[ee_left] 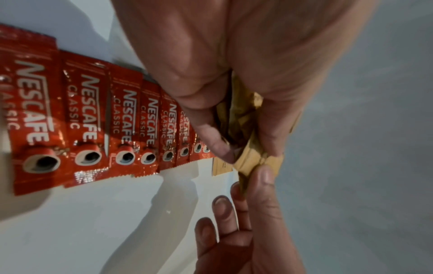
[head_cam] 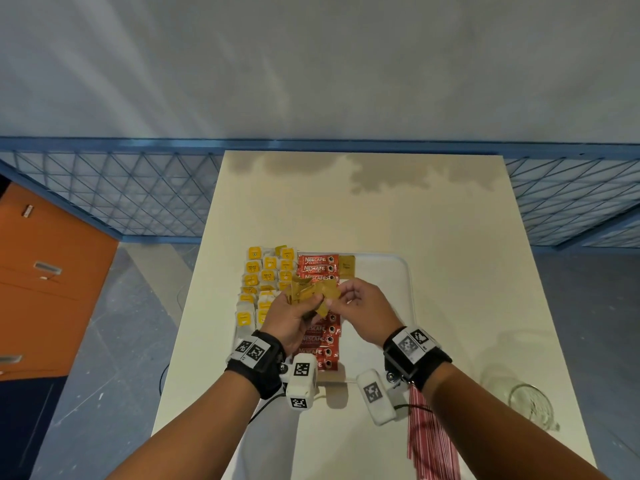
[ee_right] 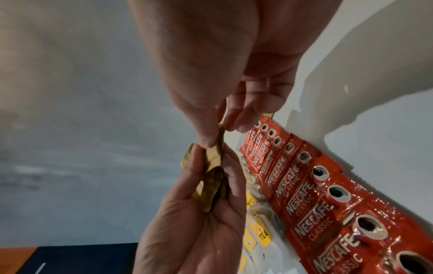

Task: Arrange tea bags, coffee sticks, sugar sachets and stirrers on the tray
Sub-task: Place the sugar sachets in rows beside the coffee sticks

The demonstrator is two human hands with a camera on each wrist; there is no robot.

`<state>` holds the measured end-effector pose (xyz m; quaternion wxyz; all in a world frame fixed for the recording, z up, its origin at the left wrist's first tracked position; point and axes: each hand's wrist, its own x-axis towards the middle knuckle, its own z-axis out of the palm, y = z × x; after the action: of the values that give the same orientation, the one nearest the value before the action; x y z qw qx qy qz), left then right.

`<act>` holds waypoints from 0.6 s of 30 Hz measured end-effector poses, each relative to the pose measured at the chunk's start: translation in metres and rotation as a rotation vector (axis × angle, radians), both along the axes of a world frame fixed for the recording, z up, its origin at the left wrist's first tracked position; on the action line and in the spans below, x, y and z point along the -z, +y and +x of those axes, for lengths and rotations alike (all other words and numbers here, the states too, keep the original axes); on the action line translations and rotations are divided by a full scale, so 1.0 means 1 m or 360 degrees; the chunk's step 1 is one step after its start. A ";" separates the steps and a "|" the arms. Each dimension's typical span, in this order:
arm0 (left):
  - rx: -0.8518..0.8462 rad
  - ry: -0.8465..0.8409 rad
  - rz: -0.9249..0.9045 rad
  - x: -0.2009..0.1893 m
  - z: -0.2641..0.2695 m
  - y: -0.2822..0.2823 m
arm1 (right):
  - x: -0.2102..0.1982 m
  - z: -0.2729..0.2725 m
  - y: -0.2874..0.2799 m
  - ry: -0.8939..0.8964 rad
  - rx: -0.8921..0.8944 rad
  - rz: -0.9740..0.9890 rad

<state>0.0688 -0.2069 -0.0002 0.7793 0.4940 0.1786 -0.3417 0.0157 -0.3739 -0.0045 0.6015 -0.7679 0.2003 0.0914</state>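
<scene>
Above the white tray, my left hand grips a bunch of brown sugar sachets. My right hand pinches the edge of one sachet from that bunch between thumb and forefinger. The pinch also shows in the right wrist view, on the sachets. On the tray lie yellow tea bags at the left, a column of red coffee sticks in the middle, and a lone brown sachet at the far end. Red-and-white stirrers lie on the table under my right forearm.
The tray sits on a cream table. A clear glass vessel stands near the table's right front edge. An orange cabinet stands to the left, and a blue mesh fence runs behind the table.
</scene>
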 end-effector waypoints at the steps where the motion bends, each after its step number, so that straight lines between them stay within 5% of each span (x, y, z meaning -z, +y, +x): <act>1: -0.0014 0.0011 -0.0012 -0.001 -0.001 -0.001 | -0.001 -0.001 -0.001 -0.0020 0.0009 0.0005; 18: 0.0004 0.0079 -0.0080 -0.013 -0.008 -0.008 | -0.009 -0.002 -0.024 -0.0019 0.0115 0.0078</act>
<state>0.0605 -0.2154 0.0128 0.7864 0.4658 0.1886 -0.3593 0.0142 -0.3981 0.0047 0.6242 -0.7457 0.2221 0.0699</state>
